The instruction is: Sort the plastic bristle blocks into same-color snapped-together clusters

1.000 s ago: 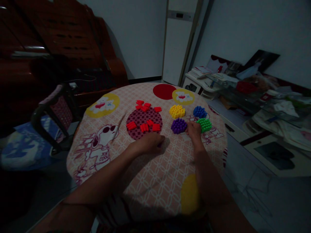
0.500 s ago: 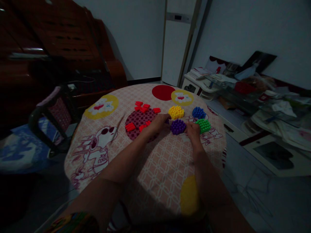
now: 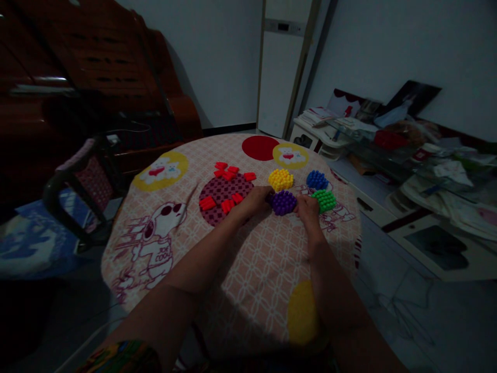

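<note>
A purple cluster of knobbly plastic pieces (image 3: 283, 202) sits on the tablecloth between my two hands. My left hand (image 3: 258, 201) is closed at the cluster's left edge, its fingertips around a small purple piece that is mostly hidden. Against the right edge of the same cluster, my right hand (image 3: 308, 206) is closed in a pinch. Just beyond lies a yellow cluster (image 3: 281, 179). A green cluster (image 3: 324, 201) is beside my right hand, and a blue cluster (image 3: 317, 180) lies behind it. Several loose red pieces (image 3: 227, 174) are spread to the left of my left hand.
The round table has a patterned cloth (image 3: 248, 269) with cartoon figures. A metal-framed chair (image 3: 83, 191) stands at the left, before a wooden sofa (image 3: 135, 77). At the right is a low cabinet (image 3: 388, 207) crowded with papers and bags.
My left hand has brought the purple piece slightly right, up against the purple cluster. My right hand stays at the cluster's other edge. The other clusters have not moved.
</note>
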Tool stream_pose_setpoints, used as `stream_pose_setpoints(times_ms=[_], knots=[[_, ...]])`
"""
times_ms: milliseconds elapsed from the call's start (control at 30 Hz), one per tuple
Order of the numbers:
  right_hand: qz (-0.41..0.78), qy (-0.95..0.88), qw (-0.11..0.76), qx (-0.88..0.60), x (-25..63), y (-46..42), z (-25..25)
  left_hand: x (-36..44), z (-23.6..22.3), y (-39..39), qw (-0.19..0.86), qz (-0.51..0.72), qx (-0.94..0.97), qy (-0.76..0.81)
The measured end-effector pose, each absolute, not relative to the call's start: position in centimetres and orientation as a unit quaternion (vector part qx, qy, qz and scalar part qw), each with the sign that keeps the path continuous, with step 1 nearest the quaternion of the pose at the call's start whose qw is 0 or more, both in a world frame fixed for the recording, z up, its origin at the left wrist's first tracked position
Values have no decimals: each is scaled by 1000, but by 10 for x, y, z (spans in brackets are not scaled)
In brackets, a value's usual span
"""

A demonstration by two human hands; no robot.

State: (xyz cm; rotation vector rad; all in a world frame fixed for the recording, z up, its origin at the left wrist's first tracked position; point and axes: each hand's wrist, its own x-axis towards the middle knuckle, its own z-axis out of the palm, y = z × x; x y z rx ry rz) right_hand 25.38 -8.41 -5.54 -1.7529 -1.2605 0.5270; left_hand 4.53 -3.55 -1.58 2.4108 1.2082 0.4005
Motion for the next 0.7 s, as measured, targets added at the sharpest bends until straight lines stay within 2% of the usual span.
stream_pose_setpoints(times_ms=[267, 467, 700], knots=[[211, -512, 438, -708, 254, -85, -52, 48, -18, -36, 206, 144, 855, 453], [205, -514, 437, -709, 253, -86, -52, 7, 7, -46, 198, 178, 850, 454], [203, -521, 435, -706, 254, -86, -55, -71, 34, -70, 140, 67, 843, 515]])
